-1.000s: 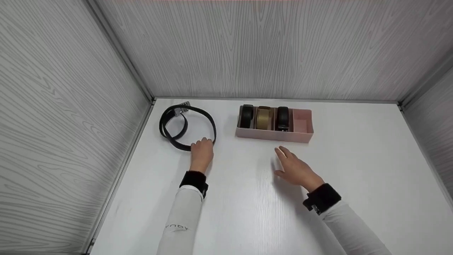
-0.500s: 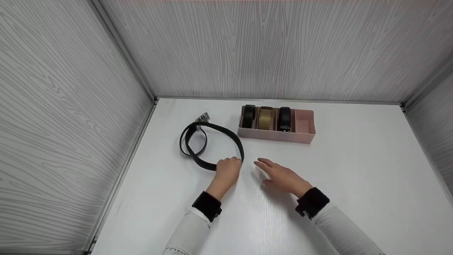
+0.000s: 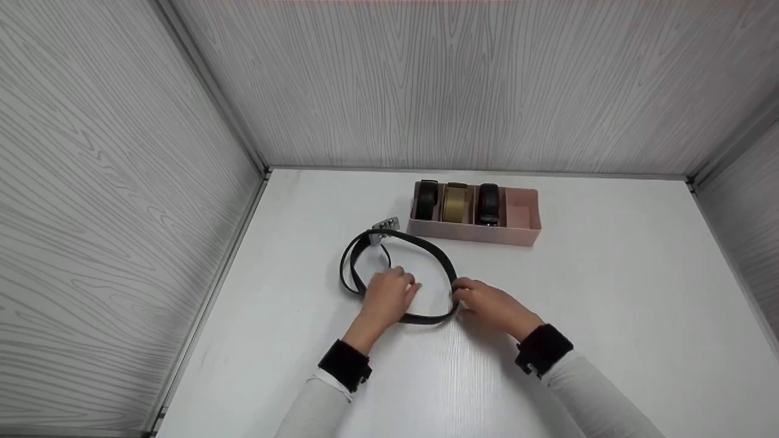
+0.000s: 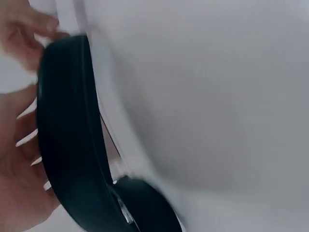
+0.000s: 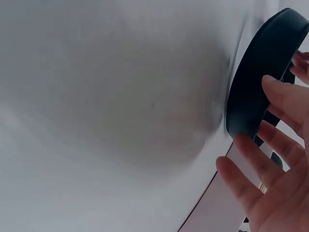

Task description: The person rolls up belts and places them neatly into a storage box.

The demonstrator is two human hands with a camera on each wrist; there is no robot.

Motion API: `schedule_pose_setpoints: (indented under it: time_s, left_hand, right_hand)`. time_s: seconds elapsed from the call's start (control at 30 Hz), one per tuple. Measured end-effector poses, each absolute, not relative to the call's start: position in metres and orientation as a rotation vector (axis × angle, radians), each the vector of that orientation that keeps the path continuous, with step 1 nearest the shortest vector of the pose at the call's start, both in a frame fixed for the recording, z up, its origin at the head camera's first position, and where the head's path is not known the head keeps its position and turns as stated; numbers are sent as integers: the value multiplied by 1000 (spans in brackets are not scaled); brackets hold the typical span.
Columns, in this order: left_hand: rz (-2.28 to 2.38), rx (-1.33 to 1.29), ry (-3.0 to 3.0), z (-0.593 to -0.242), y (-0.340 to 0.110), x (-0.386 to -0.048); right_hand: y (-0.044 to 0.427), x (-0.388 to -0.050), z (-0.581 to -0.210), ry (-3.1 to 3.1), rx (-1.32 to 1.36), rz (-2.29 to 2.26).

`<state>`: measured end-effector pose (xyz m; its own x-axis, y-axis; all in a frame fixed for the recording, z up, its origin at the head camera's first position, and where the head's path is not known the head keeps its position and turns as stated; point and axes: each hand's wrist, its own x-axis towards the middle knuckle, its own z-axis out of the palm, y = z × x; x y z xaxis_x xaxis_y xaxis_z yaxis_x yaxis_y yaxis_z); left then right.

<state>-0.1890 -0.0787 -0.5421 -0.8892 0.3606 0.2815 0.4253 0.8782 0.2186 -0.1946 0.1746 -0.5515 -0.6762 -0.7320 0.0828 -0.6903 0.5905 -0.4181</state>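
Observation:
A black belt (image 3: 429,247) stands on its edge in a loose loop on the white table, its silver buckle (image 3: 385,226) at the back. The left hand (image 3: 388,299) reaches over the front of the loop. In the left wrist view its relaxed fingers (image 4: 21,140) lie along the inner side of the strap. The right hand (image 3: 492,307) pinches the loop's right side. From the right wrist, its thumb (image 5: 285,94) shows against the outer face of the strap, with some fingers (image 5: 258,157) reaching around the edge.
Behind the hands stands a pink divided box (image 3: 475,232). Three of its compartments hold coiled belts: black (image 3: 426,199), tan (image 3: 454,204) and black (image 3: 489,202). Grey wood-grain walls (image 3: 389,85) border the table.
The left hand has drawn the belt rightward and nearer, then loosened its grip. The right hand has moved left and down and taken hold of the belt's right side.

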Motion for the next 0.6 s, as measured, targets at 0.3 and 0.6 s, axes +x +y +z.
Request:
schedule_pose_setpoints:
  time_s: [0.3, 0.6]
  left_hand:
    - [-716, 41, -2911, -548, -133, -211]
    - [-1000, -40, -2962, -561, -109, -206]
  right_hand:
    - [217, -198, -548, 2724, -1097, -779]
    - [208, -192, -531, 2973, -998, -555]
